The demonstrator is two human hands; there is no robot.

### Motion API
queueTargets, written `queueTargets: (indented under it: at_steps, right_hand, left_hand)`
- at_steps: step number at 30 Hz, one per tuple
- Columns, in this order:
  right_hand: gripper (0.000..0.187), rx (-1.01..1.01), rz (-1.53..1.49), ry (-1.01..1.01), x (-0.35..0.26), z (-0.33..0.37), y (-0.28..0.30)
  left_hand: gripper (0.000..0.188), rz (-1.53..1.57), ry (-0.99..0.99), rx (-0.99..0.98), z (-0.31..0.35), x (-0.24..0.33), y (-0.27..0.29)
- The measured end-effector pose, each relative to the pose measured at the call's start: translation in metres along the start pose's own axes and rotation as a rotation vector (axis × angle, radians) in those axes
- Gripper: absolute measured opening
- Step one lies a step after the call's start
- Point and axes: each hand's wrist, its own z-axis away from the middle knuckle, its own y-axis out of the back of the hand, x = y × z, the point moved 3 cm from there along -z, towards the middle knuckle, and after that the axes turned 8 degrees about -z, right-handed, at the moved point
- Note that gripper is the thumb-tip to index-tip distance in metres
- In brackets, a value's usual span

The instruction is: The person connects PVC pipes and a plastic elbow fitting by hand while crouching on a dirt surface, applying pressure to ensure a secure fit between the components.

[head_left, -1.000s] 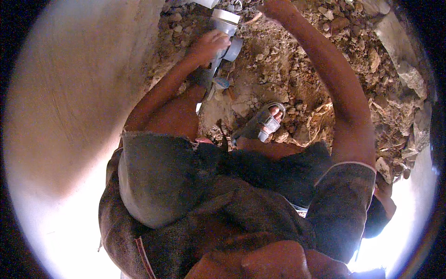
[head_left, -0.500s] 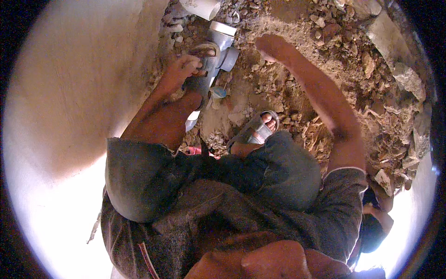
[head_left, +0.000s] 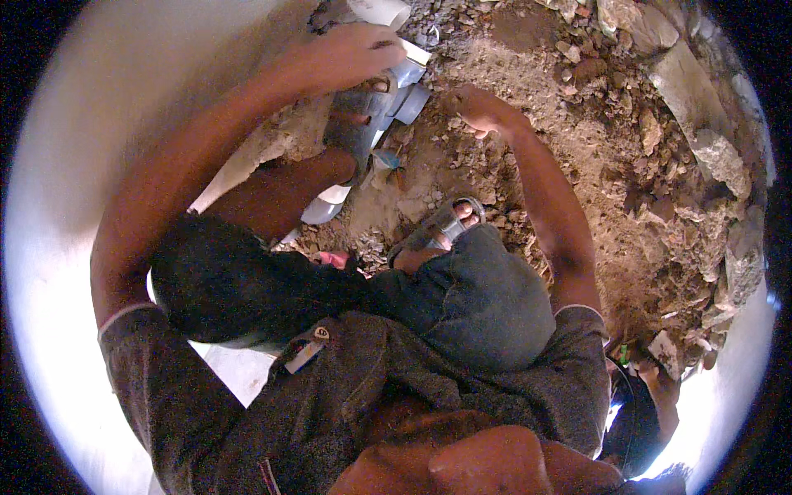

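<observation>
My left hand (head_left: 359, 56) reaches over the end of a grey pipe fitting (head_left: 406, 73) at its white collar, back of the hand upward. Its fingers bend down out of sight, so whether they grip the collar cannot be seen. The fitting has a short side branch (head_left: 412, 105) and lies along the ground beside my sandalled left foot (head_left: 363, 103). My right hand (head_left: 478, 109) is just right of the fitting, over loose soil, with curled fingers. What it holds, if anything, is too small to make out.
Another white pipe (head_left: 381, 11) lies just beyond the fitting. A pale wall (head_left: 140, 124) rises close on my left. Broken stones (head_left: 693, 124) and rubble line the right side. My right sandal (head_left: 441, 227) rests on the dirt. Part of another person (head_left: 639, 412) shows at the lower right.
My left hand has moved forward from beside my left foot to the fitting's collar, its arm now swung wide around my knee. My right hand has drawn slightly back, still curled.
</observation>
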Motion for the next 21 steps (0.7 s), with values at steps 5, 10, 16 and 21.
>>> queueTargets:
  at_steps: [5, 10, 16, 21]
  right_hand:
    - [0.036, -0.194, 0.065, 0.183, 0.021, -0.036, 0.012]
    - [0.046, -0.204, -0.137, 0.299, 0.018, -0.042, 0.005]
    - [0.039, 0.014, -0.119, 0.284, 0.024, -0.024, 0.002]
    - [0.044, 0.105, 0.055, 0.476, 0.02, -0.023, -0.006]
  left_hand:
    - [0.019, 0.971, 0.664, -0.097, -0.046, -0.049, -0.16]
    - [0.014, 1.812, 0.82, 0.64, -0.071, -0.035, -0.243]
    - [0.011, 2.114, 0.826, 0.916, -0.083, -0.006, -0.253]
    - [0.014, 2.074, 0.782, 0.897, -0.083, -0.004, -0.252]
